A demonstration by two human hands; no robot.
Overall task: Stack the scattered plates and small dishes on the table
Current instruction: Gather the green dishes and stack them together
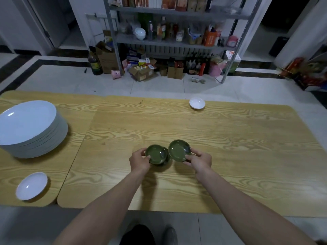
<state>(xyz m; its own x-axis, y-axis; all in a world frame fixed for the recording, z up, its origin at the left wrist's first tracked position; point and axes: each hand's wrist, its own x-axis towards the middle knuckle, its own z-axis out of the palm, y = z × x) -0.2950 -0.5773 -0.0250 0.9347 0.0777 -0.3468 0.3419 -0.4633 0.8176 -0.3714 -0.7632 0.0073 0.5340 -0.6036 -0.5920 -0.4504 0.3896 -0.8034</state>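
Left hand (139, 160) grips the rim of a two-dish green stack (156, 154) at mid-table (230, 138). The green dish (179, 150) beside it is tilted, pinched by the right hand (200, 160). Judged light, rigid, slippery and chippable, so hold at the rims. The dishes are round, shallow, glossy dark green.

Dark green is being shown by the left dish (156, 154) and the right dish (179, 150). Plain white is being shown by the stack of plates (28, 126), the near saucer (31, 186) and the far saucer (197, 103). The table (230, 138) is being covered by swirling yellow-tan wood grain.
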